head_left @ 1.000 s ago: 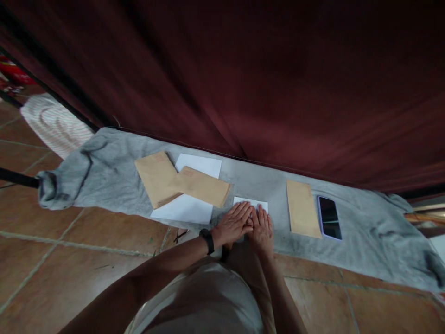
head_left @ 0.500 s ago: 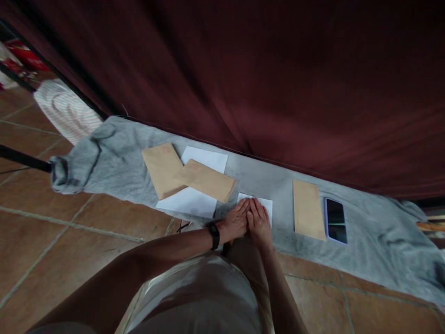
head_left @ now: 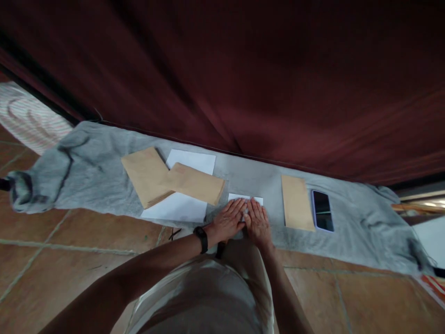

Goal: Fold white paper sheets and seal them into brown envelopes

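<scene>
Left hand (head_left: 227, 221), right hand (head_left: 258, 222), flat, side by side

A grey cloth (head_left: 104, 185) on the tiled floor (head_left: 69, 260) carries brown envelopes (head_left: 146, 176) overlapping a white sheet (head_left: 181, 208). A lone envelope (head_left: 297, 202) lies just beside a phone (head_left: 322, 210). A maroon curtain (head_left: 243, 69) hangs behind.

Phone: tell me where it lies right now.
In the head view the phone lies screen-up on the grey cloth, to the right of the right hand, just beside the lone brown envelope.

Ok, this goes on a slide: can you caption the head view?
Left hand and right hand flat on white paper on a grey cloth, envelopes and phone nearby.
</scene>
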A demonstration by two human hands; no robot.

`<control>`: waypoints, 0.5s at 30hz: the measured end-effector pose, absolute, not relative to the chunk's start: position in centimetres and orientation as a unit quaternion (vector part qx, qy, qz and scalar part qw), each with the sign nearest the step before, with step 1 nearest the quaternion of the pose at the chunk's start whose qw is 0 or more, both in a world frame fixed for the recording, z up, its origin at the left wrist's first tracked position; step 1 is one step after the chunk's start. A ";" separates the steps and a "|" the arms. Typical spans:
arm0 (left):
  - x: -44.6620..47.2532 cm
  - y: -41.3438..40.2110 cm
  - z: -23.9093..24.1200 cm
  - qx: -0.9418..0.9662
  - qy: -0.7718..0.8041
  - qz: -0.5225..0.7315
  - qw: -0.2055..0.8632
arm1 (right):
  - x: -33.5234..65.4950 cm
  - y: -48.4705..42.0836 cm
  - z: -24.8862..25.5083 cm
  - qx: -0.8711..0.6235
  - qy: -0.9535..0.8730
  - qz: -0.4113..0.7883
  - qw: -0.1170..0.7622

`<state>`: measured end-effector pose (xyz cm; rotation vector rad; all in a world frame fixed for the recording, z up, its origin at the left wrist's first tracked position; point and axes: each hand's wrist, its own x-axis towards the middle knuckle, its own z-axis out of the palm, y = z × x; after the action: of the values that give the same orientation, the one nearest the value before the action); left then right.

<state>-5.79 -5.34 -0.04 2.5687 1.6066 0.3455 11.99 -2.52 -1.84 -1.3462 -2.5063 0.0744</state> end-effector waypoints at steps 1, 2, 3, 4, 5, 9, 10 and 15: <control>-6.0 -5.4 -0.2 0.839 0.529 0.118 0.046 | 12.1 -2.5 -1.8 -0.471 -0.870 0.022 0.142; -6.1 -5.4 -0.4 0.837 0.532 0.122 0.046 | 12.1 -2.5 -1.8 -0.474 -0.870 0.020 0.137; -6.3 -5.5 -0.5 0.836 0.533 0.124 0.044 | 12.1 -2.5 -1.7 -0.477 -0.868 0.019 0.133; -6.5 -5.6 -0.7 0.836 0.533 0.125 0.041 | 12.1 -2.4 -1.7 -0.481 -0.867 0.018 0.131; -6.6 -5.6 -0.8 0.835 0.534 0.125 0.038 | 12.1 -2.4 -1.6 -0.485 -0.864 0.017 0.131; -7.0 -6.0 -0.8 0.832 0.540 0.123 0.029 | 12.3 -2.4 -1.6 -0.506 -0.852 0.011 0.135; -7.1 -6.1 -0.7 0.831 0.542 0.122 0.027 | 12.4 -2.5 -1.6 -0.510 -0.849 0.009 0.137; -7.3 -6.6 -0.5 0.818 0.564 0.117 0.015 | 13.4 -2.7 -1.7 -0.522 -0.840 -0.003 0.149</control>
<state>-7.34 -6.65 -0.50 2.5437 1.7540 0.3631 13.38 -2.67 -1.68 -1.5009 -2.4150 -0.0085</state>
